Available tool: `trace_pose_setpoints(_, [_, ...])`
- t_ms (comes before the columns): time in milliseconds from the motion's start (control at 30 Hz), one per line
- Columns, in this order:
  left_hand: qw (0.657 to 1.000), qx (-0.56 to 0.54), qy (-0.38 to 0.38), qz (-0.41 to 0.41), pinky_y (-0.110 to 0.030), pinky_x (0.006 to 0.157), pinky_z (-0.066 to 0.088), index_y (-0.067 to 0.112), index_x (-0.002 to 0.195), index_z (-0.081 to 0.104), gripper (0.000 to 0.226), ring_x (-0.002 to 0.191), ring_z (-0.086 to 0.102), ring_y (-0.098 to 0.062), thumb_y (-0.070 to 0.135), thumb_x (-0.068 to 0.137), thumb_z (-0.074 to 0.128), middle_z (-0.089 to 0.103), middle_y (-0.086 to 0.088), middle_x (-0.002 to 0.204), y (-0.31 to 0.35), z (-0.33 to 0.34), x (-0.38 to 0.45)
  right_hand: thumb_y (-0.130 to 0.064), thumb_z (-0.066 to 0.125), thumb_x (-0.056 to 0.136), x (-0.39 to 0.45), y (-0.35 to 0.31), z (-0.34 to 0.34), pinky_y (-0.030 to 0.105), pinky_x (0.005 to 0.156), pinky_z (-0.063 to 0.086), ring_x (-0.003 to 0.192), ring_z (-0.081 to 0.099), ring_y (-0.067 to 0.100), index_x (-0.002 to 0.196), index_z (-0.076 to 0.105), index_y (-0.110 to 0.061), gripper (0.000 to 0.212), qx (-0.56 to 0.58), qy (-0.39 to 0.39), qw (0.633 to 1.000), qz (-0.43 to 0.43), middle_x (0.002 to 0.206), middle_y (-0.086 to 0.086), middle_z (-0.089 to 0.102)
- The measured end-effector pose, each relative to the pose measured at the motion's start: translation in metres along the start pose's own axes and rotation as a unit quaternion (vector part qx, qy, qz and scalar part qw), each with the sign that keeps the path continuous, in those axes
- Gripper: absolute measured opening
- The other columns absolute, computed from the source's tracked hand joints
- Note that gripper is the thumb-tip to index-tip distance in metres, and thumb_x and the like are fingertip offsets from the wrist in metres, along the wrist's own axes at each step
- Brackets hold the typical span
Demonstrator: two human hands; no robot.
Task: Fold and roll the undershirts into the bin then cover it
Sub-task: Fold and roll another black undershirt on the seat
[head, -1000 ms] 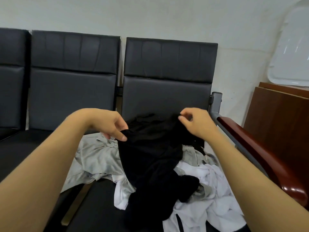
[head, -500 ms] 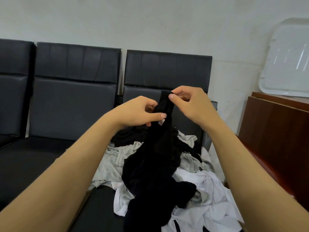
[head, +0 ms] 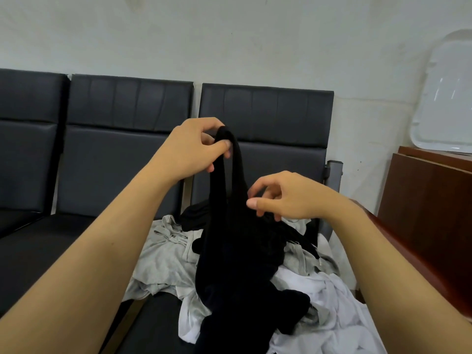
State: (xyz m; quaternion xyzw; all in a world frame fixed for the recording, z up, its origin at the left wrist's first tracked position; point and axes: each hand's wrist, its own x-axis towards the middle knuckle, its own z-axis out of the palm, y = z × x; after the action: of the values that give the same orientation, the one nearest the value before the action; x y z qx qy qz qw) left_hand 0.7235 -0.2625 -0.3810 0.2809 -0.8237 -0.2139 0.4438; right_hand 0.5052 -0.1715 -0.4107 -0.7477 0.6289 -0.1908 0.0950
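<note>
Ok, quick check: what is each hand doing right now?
Left hand: pinches the strap of the black undershirt, holding it up.
Right hand: fingers loosely curled beside the shirt, holding nothing.

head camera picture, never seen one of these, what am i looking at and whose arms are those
The camera sits on a person's head and looks forward and down, so the arms are that person's own. No machine is involved. The left hand pinches a strap of a black undershirt and lifts it. The right hand is beside the shirt with loosely curled fingers, holding nothing that I can see. Below, a pile of grey and white shirts lies on a black padded bench. A white lid leans against the wall at the right.
</note>
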Motion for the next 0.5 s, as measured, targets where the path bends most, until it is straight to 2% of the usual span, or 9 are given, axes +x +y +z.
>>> trace_pose_setpoints(67, [1.0, 0.006, 0.012, 0.001, -0.025, 0.064, 0.052, 0.035, 0.102, 0.072, 0.024, 0.049, 0.061, -0.01, 0.016, 0.098, 0.058, 0.077, 0.008, 0.083, 0.002, 0.0, 0.0, -0.058, 0.067, 0.092, 0.002, -0.006, 0.004, 0.03, 0.084, 0.057, 0.072, 0.074, 0.005, 0.136, 0.054, -0.031, 0.052, -0.022, -0.061, 0.998, 0.016, 0.089, -0.014, 0.078])
trace_pose_setpoints(133, [1.0, -0.006, 0.016, -0.006, -0.022, 0.061, 0.05, 0.037, 0.105, 0.073, 0.031, 0.047, 0.06, -0.01, 0.012, 0.098, 0.055, 0.076, 0.007, 0.083, 0.004, 0.001, 0.0, -0.061, 0.073, 0.086, 0.004, -0.01, 0.011, 0.032, 0.092, 0.055, 0.077, 0.073, 0.0, 0.156, 0.031, -0.028, 0.088, -0.066, -0.104, 0.992, 0.042, 0.086, -0.013, 0.078])
trace_pose_setpoints(200, [0.999, -0.033, 0.007, -0.022, -0.022, 0.058, 0.048, 0.034, 0.106, 0.074, 0.031, 0.048, 0.059, -0.009, 0.012, 0.099, 0.054, 0.073, 0.006, 0.082, 0.005, 0.002, -0.001, -0.056, 0.08, 0.083, 0.006, -0.01, 0.02, 0.032, 0.092, 0.054, 0.074, 0.075, 0.003, 0.161, 0.01, -0.036, 0.107, -0.065, -0.108, 0.991, 0.056, 0.089, -0.011, 0.078])
trace_pose_setpoints(267, [0.997, -0.065, -0.005, -0.04, -0.019, 0.052, 0.043, 0.03, 0.104, 0.076, 0.027, 0.05, 0.056, -0.009, 0.012, 0.099, 0.056, 0.071, 0.004, 0.082, 0.006, 0.001, -0.001, -0.05, 0.083, 0.082, 0.009, -0.006, 0.029, 0.033, 0.088, 0.057, 0.066, 0.075, 0.006, 0.159, -0.004, -0.044, 0.117, -0.045, -0.096, 0.993, 0.056, 0.101, -0.008, 0.077])
trace_pose_setpoints(333, [0.992, -0.105, -0.014, -0.061, -0.019, 0.049, 0.041, 0.025, 0.102, 0.078, 0.02, 0.052, 0.054, -0.009, 0.015, 0.099, 0.061, 0.07, 0.0, 0.084, 0.007, 0.0, -0.001, -0.048, 0.084, 0.082, 0.015, 0.0, 0.038, 0.034, 0.083, 0.06, 0.067, 0.074, 0.008, 0.158, -0.008, -0.046, 0.119, -0.058, -0.073, 0.994, 0.048, 0.113, -0.005, 0.073])
trace_pose_setpoints(367, [0.988, -0.136, -0.021, -0.075, -0.02, 0.049, 0.04, 0.023, 0.102, 0.079, 0.018, 0.053, 0.053, -0.009, 0.016, 0.098, 0.063, 0.07, -0.002, 0.086, 0.008, -0.001, -0.001, -0.046, 0.083, 0.083, 0.02, 0.005, 0.042, 0.036, 0.084, 0.061, 0.073, 0.073, 0.009, 0.159, -0.002, -0.044, 0.114, -0.071, -0.052, 0.995, 0.042, 0.114, -0.006, 0.072])
trace_pose_setpoints(433, [0.965, -0.236, -0.039, -0.111, -0.019, 0.048, 0.038, 0.019, 0.105, 0.078, 0.018, 0.054, 0.051, -0.009, 0.013, 0.098, 0.063, 0.07, -0.001, 0.091, 0.007, -0.003, 0.0, -0.034, 0.075, 0.085, 0.027, 0.014, 0.048, 0.04, 0.086, 0.06, 0.088, 0.07, 0.011, 0.159, 0.017, -0.033, 0.095, -0.079, -0.002, 0.996, 0.035, 0.107, -0.01, 0.072])
trace_pose_setpoints(500, [0.933, -0.33, -0.044, -0.138, -0.018, 0.046, 0.036, 0.017, 0.106, 0.077, 0.018, 0.055, 0.049, -0.008, 0.012, 0.099, 0.062, 0.07, 0.001, 0.091, 0.004, -0.006, 0.001, -0.023, 0.068, 0.086, 0.03, 0.02, 0.049, 0.036, 0.083, 0.06, 0.088, 0.068, 0.008, 0.149, 0.04, -0.03, 0.069, -0.063, 0.034, 0.997, 0.032, 0.096, -0.015, 0.073])
